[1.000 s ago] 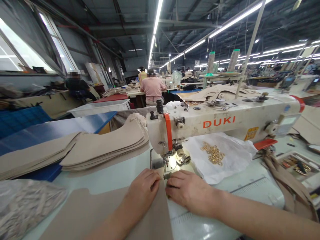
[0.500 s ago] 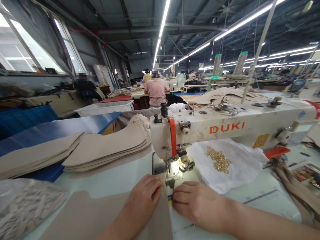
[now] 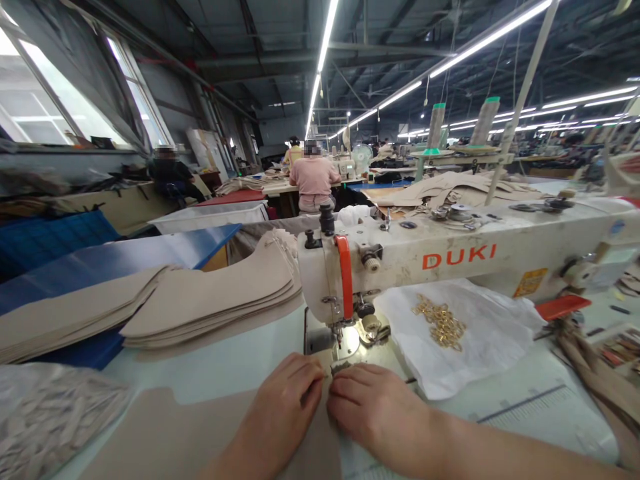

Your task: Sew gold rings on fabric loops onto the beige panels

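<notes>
A beige fabric panel (image 3: 200, 433) lies flat on the sewing table, its right edge running up toward the needle. My left hand (image 3: 283, 410) rests on that edge, its fingers bent and closed on the fabric close to the needle area. Just to the right, my right hand (image 3: 373, 410) has its fingers curled together at the panel's edge; whatever is under the fingertips is hidden. Both hands sit in front of the sewing machine (image 3: 350, 267), whose lamp lights the needle plate (image 3: 347, 341). A dark patch shows just beyond the right fingertips.
Gold metal rings (image 3: 443, 323) lie on a white cloth (image 3: 480, 347) under the machine arm. Stacked beige panels (image 3: 215, 293) are at left, near a clear bag of scraps (image 3: 60, 413). Thread cones (image 3: 435, 127) stand behind; a person in pink (image 3: 314, 177) sits ahead.
My right hand has moved left, closer to my left hand and onto the panel's edge, covering part of the dark patch. My left hand stays nearly where it was.
</notes>
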`<action>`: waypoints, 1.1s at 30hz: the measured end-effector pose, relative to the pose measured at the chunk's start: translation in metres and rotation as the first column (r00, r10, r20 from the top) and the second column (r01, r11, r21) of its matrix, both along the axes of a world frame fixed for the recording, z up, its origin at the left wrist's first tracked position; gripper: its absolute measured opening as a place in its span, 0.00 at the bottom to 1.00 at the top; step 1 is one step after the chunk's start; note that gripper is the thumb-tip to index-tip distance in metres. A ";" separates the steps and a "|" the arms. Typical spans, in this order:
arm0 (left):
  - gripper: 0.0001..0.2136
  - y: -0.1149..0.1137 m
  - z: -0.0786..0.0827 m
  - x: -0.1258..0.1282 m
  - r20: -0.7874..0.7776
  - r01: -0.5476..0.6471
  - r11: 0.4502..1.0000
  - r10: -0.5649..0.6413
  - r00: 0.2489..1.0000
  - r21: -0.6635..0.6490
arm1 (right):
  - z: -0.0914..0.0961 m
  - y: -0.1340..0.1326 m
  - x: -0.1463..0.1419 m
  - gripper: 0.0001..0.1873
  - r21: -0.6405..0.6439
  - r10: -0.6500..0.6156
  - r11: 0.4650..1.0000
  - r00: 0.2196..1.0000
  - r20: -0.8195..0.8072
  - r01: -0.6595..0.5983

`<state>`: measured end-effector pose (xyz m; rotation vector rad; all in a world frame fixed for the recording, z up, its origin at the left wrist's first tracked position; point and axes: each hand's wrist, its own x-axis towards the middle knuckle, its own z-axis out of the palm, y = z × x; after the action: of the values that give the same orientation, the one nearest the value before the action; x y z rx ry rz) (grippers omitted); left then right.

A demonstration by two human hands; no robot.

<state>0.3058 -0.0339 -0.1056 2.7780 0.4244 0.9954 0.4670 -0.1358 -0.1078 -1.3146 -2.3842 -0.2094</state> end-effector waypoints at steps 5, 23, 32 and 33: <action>0.10 0.000 0.001 0.001 0.005 -0.017 1.000 0.017 1.000 0.006 | -0.003 0.003 -0.002 0.03 -0.046 -0.077 0.996 0.995 -0.069 0.074; 0.10 0.000 0.001 0.002 0.001 -0.001 1.000 0.001 1.000 0.026 | 0.003 0.004 -0.005 0.04 -0.092 -0.073 0.994 0.994 -0.077 0.066; 0.11 -0.001 0.001 0.004 -0.029 -0.012 0.999 0.013 0.999 0.050 | 0.002 0.002 -0.003 0.04 0.014 0.016 1.000 1.000 0.010 -0.016; 0.11 -0.001 0.000 0.004 -0.031 -0.013 0.999 0.014 0.999 0.051 | 0.003 0.002 -0.003 0.04 0.015 0.016 1.000 1.000 0.016 -0.016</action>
<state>0.3095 -0.0348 -0.1053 2.8433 0.4285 0.9806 0.4638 -0.1340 -0.1044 -1.2909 -2.4006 -0.2334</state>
